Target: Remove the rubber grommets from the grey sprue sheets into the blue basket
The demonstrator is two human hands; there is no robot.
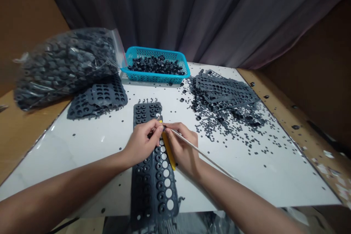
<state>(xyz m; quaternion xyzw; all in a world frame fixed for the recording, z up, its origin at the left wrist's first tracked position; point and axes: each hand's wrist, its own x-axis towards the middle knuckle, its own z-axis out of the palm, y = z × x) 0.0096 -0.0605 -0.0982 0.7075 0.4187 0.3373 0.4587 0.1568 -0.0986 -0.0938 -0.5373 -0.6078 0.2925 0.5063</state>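
A dark rubber sheet (145, 179) with rows of round parts lies on the white board, and its right column shows several open holes. Over its upper part, my left hand (144, 140) is closed, thumb and forefinger pinching a small dark piece. My right hand (182, 144) touches it from the right, its fingers wrapped round a thin white stick (203, 153) that slants down to the right. A yellow tool (168, 150) lies between the hand and the sheet. The fingertips of both hands meet, so the small piece is mostly hidden.
A blue basket (156, 77) of small black parts stands at the back. A full clear bag (68, 62) rests at the left, beside punched sheets (101, 97). More sheets (225, 89) are piled at the right, among many tiny dark discs (219, 128). A curtain (164, 11) hangs behind.
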